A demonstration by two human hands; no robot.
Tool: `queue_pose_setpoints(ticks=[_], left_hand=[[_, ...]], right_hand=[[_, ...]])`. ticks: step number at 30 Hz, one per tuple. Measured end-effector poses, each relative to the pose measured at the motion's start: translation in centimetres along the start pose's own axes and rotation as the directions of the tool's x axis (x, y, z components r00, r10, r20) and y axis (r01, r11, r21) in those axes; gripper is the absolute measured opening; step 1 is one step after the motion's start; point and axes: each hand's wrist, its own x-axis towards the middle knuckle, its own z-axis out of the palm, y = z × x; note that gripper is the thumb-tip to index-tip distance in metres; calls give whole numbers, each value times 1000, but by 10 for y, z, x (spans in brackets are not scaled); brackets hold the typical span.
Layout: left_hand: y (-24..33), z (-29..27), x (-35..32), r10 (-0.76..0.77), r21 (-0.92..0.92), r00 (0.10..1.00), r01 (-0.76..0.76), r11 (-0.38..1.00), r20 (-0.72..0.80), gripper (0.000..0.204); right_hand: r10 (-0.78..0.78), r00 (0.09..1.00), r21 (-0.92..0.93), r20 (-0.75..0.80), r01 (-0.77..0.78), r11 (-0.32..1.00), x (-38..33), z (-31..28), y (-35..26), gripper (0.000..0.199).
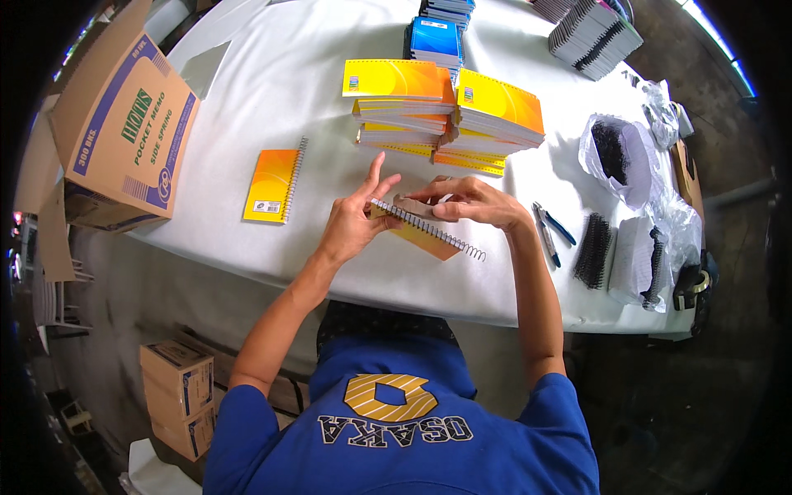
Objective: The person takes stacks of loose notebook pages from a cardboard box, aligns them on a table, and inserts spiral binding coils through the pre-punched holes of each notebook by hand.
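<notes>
My left hand [351, 221] grips the upper left end of a small yellow-orange notebook [431, 240], thumb and lower fingers closed on it, two fingers raised. A wire spiral [473, 251] runs along the notebook's upper edge, and its loose end sticks out past the right corner. In my right hand [477, 203] a flat greyish-brown piece [417, 206] is pinched, lying against the spiral; I cannot tell its material. To the left lies another orange-yellow notebook [271, 183] with a spiral along its right side. Stacks of yellow-orange notebook blocks [499, 103] stand just beyond my hands.
A large open cardboard box [124, 132] stands at the table's left. Blue notebooks [435, 37] are stacked at the back. On the right lie pliers [546, 235], a blue pen-like tool [560, 228], dark spirals [592, 252] and a plastic bag of spirals [610, 153]. Cartons [177, 392] sit on the floor.
</notes>
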Motion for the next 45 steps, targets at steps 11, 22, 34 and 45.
queue_pose_setpoints(ticks=[11,22,34,45], left_hand=[[-4,-26,14,11,-108,905,39,993,424,70],[16,-2,-17,324,462,923,-385,799,210,50],[5,32,-29,349,824,936,-239,514,54,61],[16,34,-31,344,788,937,-169,592,-57,65]], right_hand=[[-34,954,-98,-296,5,995,-25,-5,30,55],[94,496,-416,-863,-804,426,-156,19,97,59],[-372,707,-675,-602,-202,709,-71,125,-9,48],[-434,725,-764,-535,-195,615,-54,123,-25,42]])
